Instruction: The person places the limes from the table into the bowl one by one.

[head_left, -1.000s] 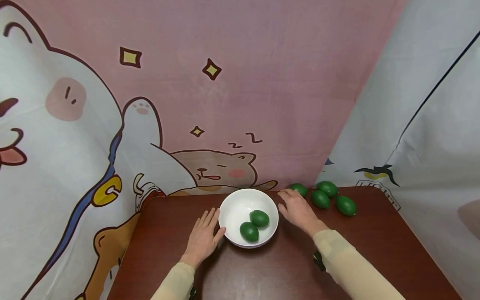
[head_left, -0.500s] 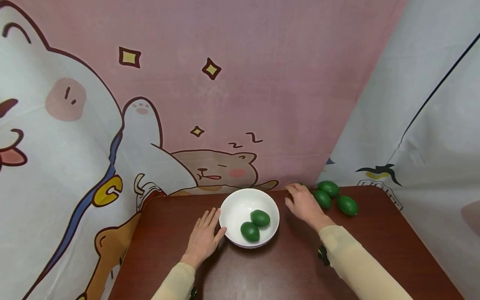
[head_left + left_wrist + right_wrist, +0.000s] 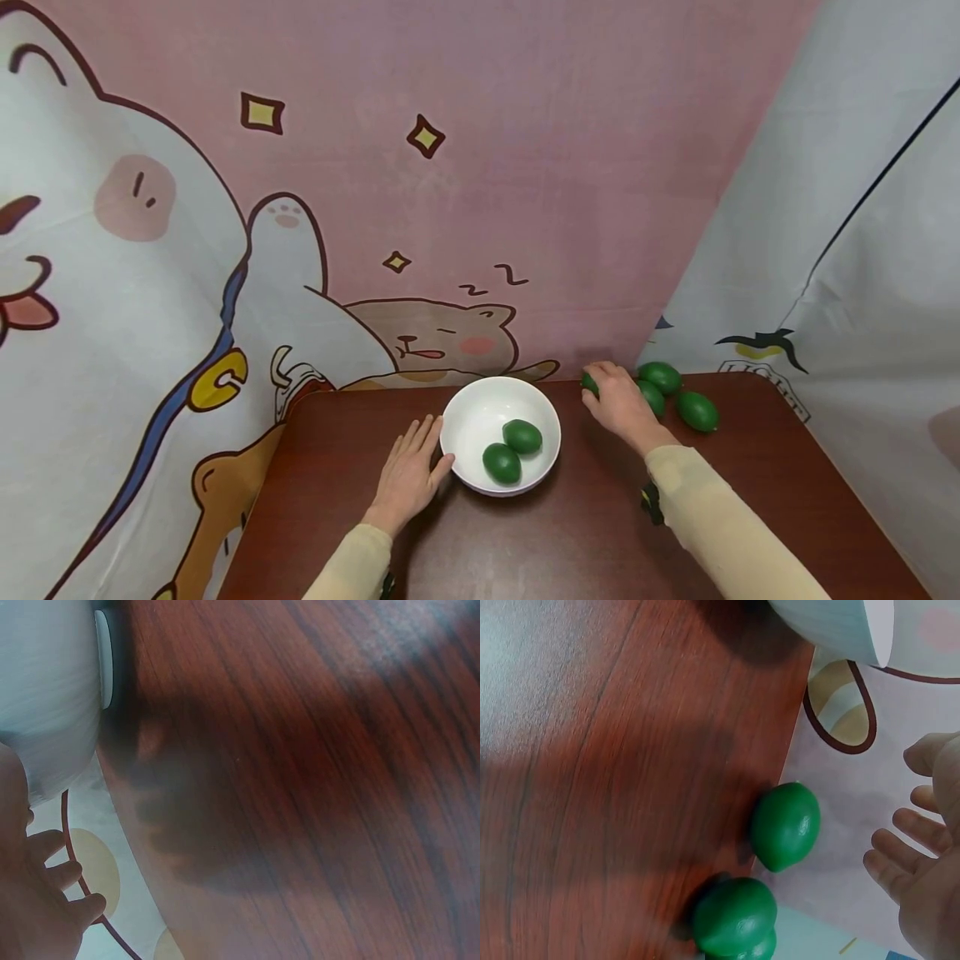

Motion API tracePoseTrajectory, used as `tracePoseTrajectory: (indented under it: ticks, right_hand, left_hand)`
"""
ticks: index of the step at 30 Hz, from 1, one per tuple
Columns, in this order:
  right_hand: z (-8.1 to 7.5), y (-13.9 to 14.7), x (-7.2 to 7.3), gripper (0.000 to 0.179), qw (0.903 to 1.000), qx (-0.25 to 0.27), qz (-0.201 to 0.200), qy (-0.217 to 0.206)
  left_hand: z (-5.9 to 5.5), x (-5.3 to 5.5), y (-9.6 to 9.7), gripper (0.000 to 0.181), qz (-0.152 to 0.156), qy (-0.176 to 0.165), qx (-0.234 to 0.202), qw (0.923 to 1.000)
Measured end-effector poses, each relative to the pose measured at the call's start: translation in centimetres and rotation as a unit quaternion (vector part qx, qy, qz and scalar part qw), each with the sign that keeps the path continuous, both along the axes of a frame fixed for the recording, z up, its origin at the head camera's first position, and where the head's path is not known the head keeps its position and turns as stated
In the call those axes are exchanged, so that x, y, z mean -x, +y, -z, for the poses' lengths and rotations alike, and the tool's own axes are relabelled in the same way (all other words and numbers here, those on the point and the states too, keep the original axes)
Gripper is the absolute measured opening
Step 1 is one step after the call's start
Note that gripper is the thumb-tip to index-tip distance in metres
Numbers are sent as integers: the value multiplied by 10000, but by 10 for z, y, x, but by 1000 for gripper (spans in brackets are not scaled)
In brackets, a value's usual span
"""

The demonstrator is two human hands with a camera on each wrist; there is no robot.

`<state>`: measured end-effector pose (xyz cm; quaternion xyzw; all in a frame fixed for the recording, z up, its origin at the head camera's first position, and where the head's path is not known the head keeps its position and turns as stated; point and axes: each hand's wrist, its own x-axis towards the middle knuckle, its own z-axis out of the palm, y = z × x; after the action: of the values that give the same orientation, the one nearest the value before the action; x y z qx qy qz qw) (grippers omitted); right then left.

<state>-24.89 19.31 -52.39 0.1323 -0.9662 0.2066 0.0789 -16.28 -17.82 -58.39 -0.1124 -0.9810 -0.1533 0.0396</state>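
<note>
In front of you, a reddish-brown bench [image 3: 480, 550] shows dark wood grain and a glossy sheen toward its near side. Beyond its far edge you face a pink cloth [image 3: 585, 167] printed with yellow four-pointed stars [image 3: 262, 113] and a tan sleeping animal [image 3: 435, 321]. On your left is a large white animal [image 3: 67, 392] with a yellow bell [image 3: 207, 385]; on your right, a pale cloth [image 3: 862, 292] bears a dark bird [image 3: 768, 340].

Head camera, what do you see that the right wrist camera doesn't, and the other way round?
Only the head view shows the left hand and two green fruits inside the white bowl.

Only the right wrist view shows the nearest green fruit whole, with a gap before the right hand.

Both show the table, white bowl, right hand and loose green fruits.
</note>
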Motion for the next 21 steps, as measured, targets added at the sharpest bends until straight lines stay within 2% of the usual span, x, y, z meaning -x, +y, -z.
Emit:
tracePoseTrajectory:
  ticks: [10, 21]
  right_hand:
    - [5, 9, 8, 42, 9999, -72, 21, 70]
    - [11, 7, 14, 45, 9992, -153, 232, -304]
  left_hand:
    - [-1, 0, 0, 69, 23, 5, -88, 10000]
    - [0, 0, 0, 69, 17, 12, -55, 10000]
